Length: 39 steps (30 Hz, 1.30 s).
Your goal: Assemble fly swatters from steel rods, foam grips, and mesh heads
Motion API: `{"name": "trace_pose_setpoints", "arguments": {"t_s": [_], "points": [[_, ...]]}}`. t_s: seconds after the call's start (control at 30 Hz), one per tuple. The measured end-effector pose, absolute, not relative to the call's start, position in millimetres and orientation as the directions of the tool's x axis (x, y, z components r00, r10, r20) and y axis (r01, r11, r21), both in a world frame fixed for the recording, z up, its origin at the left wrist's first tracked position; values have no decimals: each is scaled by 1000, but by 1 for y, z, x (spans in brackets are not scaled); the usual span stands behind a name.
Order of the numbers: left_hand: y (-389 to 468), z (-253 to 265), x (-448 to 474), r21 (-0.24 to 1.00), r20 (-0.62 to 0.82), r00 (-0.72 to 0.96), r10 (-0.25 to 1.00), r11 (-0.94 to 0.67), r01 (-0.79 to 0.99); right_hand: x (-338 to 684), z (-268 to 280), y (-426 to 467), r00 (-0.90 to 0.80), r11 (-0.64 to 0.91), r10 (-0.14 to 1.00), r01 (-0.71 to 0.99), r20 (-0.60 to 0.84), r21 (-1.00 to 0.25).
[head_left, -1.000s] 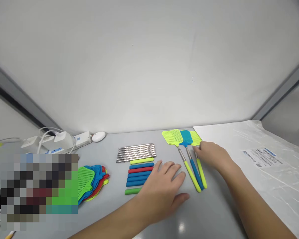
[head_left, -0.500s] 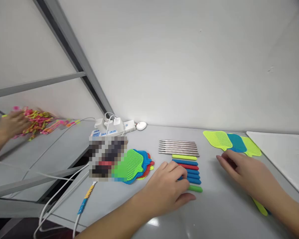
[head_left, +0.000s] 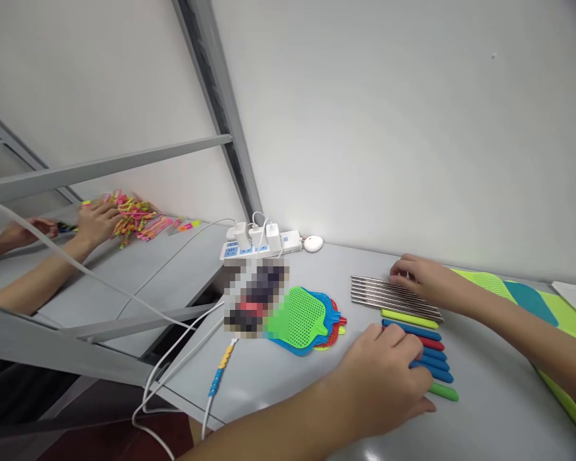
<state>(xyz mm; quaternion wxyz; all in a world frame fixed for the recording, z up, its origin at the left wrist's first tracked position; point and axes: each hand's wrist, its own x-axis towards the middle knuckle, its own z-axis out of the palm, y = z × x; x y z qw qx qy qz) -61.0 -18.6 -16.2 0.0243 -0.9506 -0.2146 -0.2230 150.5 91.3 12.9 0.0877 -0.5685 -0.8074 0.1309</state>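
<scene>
My left hand is curled over the lower part of a row of coloured plastic handles, with its fingers closed around a green handle whose left end is hidden. Blue handles, a red handle and a yellow-green handle lie parallel above it. Just beyond them is a bundle of thin metal rods. My right hand hovers at the rods' far side, thumb and fingers apart, fingertips close to the top rod; whether they touch it is unclear.
Green, blue and red fly swatter heads are stacked left of my left hand. More yellow and blue swatter heads lie under and beyond my right arm. A power strip with chargers stands by the wall. At another table, a person's hand touches colourful pieces.
My right hand has moved left from beside the yellow swatter heads to the metal rods. My left hand stays over the handles. The view has turned left.
</scene>
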Motion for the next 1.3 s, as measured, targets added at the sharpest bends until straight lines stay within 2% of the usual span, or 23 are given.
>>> {"name": "trace_pose_setpoints", "arguments": {"t_s": [0.2,0.47,0.67,0.77,0.87,0.93,1.0,1.07,1.13,1.2,1.3], "points": [[-21,-9,-63,63,397,840,369,-924,376,146,5,110,-417,348,900,862,-124,-367],[-26,-17,-62,116,373,869,325,-945,304,147,5,115,-443,379,886,863,-139,-334],[-28,-21,-53,104,469,834,291,-956,275,143,6,115,-424,406,905,885,-38,-229],[-26,-21,-49,99,531,800,280,-958,270,147,17,108,-345,348,937,920,50,-182],[-24,-21,-47,151,642,720,263,-964,218,160,37,88,-226,250,963,952,145,-177],[-23,-19,-47,262,715,630,303,-952,160,172,51,66,-89,150,963,960,253,-236],[-24,-13,-47,453,736,523,430,-887,93,181,62,39,63,86,921,930,385,-358],[-27,-2,-45,673,659,431,616,-739,25,187,66,10,171,132,873,818,456,-559],[-30,11,-40,826,527,387,757,-564,-21,188,65,-16,194,259,878,578,438,-774],[-33,19,-29,896,426,395,814,-441,-57,186,58,-37,240,291,881,406,408,-867],[-39,16,-9,947,320,467,824,-257,-194,185,39,-55,368,244,843,390,393,-888]]}}
